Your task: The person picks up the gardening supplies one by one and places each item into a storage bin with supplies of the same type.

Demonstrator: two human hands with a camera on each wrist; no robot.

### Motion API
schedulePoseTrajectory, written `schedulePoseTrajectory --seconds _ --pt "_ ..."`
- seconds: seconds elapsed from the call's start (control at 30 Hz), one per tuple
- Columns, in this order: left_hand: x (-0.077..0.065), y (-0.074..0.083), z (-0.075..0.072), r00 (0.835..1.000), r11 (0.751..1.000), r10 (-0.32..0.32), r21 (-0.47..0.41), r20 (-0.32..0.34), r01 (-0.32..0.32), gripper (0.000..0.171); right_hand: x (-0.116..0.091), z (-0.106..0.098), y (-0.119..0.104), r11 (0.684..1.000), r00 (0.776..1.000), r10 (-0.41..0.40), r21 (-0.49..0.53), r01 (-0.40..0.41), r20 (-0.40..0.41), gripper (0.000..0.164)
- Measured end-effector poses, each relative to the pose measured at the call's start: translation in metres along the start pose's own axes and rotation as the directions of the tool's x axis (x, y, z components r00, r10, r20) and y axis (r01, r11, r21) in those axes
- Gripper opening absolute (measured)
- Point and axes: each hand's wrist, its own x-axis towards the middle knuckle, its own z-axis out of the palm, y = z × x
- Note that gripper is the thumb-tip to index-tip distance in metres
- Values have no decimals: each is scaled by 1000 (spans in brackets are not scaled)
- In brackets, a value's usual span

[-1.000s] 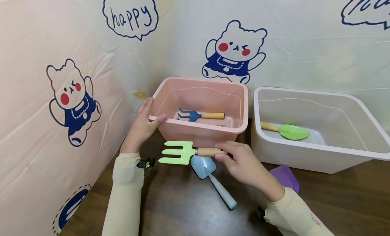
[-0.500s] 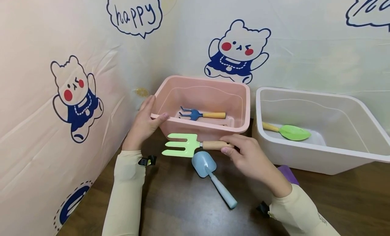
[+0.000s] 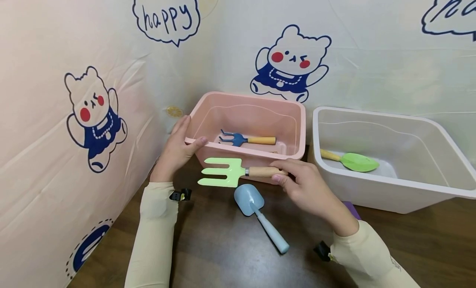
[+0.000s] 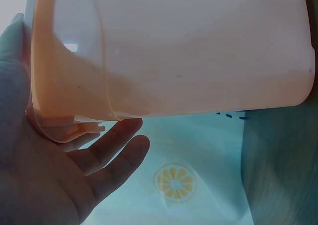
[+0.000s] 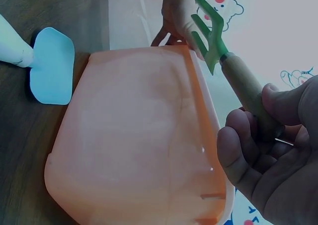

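The right fingers [image 3: 293, 167] pinch the green fork [image 3: 235, 172]. The left fingers [image 4: 121, 161] grip the pink tub [image 3: 256, 118], just beyond the right fingers.

The wooden-handled green fork [image 3: 225, 172] is held up, pointing left, near the upright pink bin [image 3: 245, 116].

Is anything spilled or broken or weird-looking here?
Nothing looks spilled or broken. The light blue shovel seems a bit out of place: it lies slanted on the table, while the blue rake is inside the pink tub and the green trowel inside the white tub.
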Motion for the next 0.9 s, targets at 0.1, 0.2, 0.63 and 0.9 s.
schedulePoseTrajectory --seconds 0.1,0.2,0.63,0.9 --pt "0 0 0 1000 1000 -3 0 2 3 105 0 0 0 1000 1000 23 15 -23 2 21" --pt "-1 0 0 1000 1000 -7 5 1 7 105 1 -2 -1 999 999 42 34 -42 -1 20" --pt "-1 2 0 1000 1000 -4 5 0 4 102 14 -13 -2 999 996 35 43 -32 -85 21" --pt "-1 2 -1 1000 1000 -11 13 7 11 101 29 -19 0 995 982 95 47 -88 -163 21"
